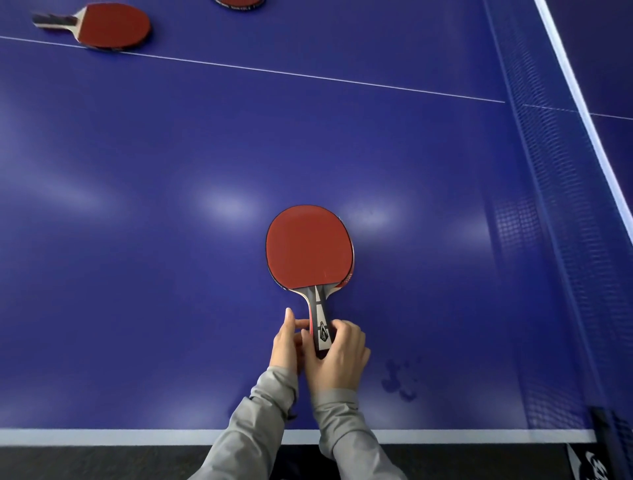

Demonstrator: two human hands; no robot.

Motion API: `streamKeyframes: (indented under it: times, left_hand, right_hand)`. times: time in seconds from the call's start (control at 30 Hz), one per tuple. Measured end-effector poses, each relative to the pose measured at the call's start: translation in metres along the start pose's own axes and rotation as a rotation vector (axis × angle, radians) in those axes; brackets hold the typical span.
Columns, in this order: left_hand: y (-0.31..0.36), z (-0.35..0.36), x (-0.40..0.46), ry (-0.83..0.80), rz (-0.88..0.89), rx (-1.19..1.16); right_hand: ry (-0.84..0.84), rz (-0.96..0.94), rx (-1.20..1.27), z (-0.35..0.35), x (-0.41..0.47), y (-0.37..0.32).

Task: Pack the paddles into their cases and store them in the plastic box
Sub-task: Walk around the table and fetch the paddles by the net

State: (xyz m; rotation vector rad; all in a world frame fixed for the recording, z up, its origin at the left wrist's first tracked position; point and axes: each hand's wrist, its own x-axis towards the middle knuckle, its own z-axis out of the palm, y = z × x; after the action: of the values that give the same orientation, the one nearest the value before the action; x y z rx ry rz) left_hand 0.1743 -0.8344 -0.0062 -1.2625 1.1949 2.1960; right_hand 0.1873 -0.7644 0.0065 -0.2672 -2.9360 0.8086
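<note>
A red-faced paddle [308, 245] lies in the middle of the blue table, handle toward me; a second red edge peeks out on its right side, as if another paddle lies beneath it. My right hand [337, 356] grips the end of the handle. My left hand [287, 342] pinches the same handle from the left, its index finger raised. A second red paddle [109, 25] rests at the far left. Part of a third [239, 2] shows at the top edge. No case or plastic box is in view.
The blue table-tennis table [171, 205] has a white centre line and a white near edge [102, 437]. The net [548, 205] runs along the right side, its post clamp [606, 442] at the near right corner.
</note>
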Motion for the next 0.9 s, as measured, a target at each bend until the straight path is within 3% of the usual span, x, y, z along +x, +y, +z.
streamKeyframes:
  times: [0.23, 0.37, 0.47, 0.73, 0.9]
  left_hand:
    - [0.005, 0.011, -0.011, 0.043, 0.023, 0.117]
    - [0.005, 0.029, -0.016, 0.117, 0.049, 0.518]
    - [0.004, 0.036, -0.012, 0.186, 0.043, 0.674]
    - [0.007, 0.029, -0.012, 0.233, 0.109, 0.749]
    - [0.009, 0.018, -0.014, 0.179, 0.181, 0.711]
  right_hand:
    - [-0.019, -0.041, 0.115, -0.022, -0.001, 0.031]
    - [0.007, 0.037, 0.094, -0.037, 0.013, 0.054]
    - [-0.038, 0.079, 0.091, -0.046, 0.023, 0.063]
    - [-0.055, 0.104, 0.084, -0.059, 0.033, 0.071]
    - [-0.069, 0.129, 0.067, -0.062, 0.025, 0.078]
